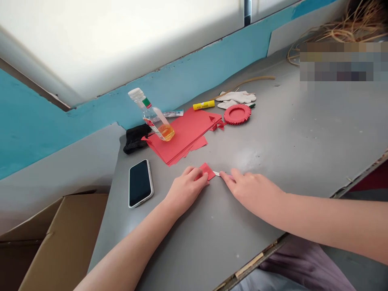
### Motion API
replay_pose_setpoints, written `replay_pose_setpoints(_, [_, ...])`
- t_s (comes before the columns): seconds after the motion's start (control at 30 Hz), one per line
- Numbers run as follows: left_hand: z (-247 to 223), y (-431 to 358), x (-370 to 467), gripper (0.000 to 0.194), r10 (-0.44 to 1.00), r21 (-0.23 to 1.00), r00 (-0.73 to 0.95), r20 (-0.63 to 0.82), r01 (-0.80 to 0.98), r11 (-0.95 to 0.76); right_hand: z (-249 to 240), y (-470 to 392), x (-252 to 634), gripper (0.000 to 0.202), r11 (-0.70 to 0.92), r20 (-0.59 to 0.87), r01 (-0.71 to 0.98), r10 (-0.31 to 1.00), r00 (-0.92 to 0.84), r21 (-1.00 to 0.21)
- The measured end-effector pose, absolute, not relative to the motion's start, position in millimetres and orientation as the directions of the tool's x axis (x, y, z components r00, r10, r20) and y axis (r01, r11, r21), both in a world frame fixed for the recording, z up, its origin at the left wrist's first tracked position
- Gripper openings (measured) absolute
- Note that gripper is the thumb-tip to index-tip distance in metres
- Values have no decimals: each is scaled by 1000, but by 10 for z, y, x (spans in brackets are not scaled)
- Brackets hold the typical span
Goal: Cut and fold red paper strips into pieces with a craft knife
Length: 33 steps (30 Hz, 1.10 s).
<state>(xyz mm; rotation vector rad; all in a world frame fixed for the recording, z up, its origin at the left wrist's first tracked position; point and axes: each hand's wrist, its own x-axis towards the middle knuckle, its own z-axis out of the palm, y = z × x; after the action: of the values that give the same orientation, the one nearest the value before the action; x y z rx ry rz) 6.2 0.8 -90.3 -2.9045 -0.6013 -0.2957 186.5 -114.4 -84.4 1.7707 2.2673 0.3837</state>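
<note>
My left hand [188, 188] presses a small piece of red paper [207, 171] against the grey table, its fingers bent over the paper's left part. To the right, my right hand [248, 186] is closed around a pink-handled knife [217, 173], whose pale blade points left and meets the paper's right corner. Behind both hands lies a stack of larger red sheets [184, 135], with a clear bottle [157, 121] of orange liquid standing on it. A round red pleated paper piece [237, 114] lies behind my right hand.
A phone [140, 184] lies left of my left hand. Near the wall are a yellow glue stick [203, 105], white gloves [238, 97] and a black item [136, 138]. A cardboard box [66, 238] stands beyond the table's left edge. The near edge [254, 260] looks rough.
</note>
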Motion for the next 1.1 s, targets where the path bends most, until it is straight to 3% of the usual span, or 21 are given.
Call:
replay_pose_setpoints(0.3, [-913,17,54,18,314,-43,906,283,339,-940,-846,-824,1832,65,247,-66,938,969,-238,244])
replay_pose_setpoints(0.53, [-903,49,46,20,392,53,892,223,391,-919,-804,-642,1900,60,214,-60,959,977,-207,185])
replay_pose_setpoints(0.7, [-803,119,-7,21,506,299,859,81,463,-834,-738,-726,2274,65,173,-28,967,985,-171,190])
replay_pose_setpoints(0.83, [-715,180,-30,47,572,515,820,-23,500,-696,-790,-840,2751,69,48,-21,979,999,-44,198])
replay_pose_setpoints(0.93, [-715,207,-39,59,563,642,826,-44,455,-617,-882,-897,3074,64,3,10,985,1000,-4,170])
replay_pose_setpoints(1.1, [-797,224,-62,60,564,781,825,-31,372,-502,-1046,-906,3408,58,-39,164,986,986,12,163])
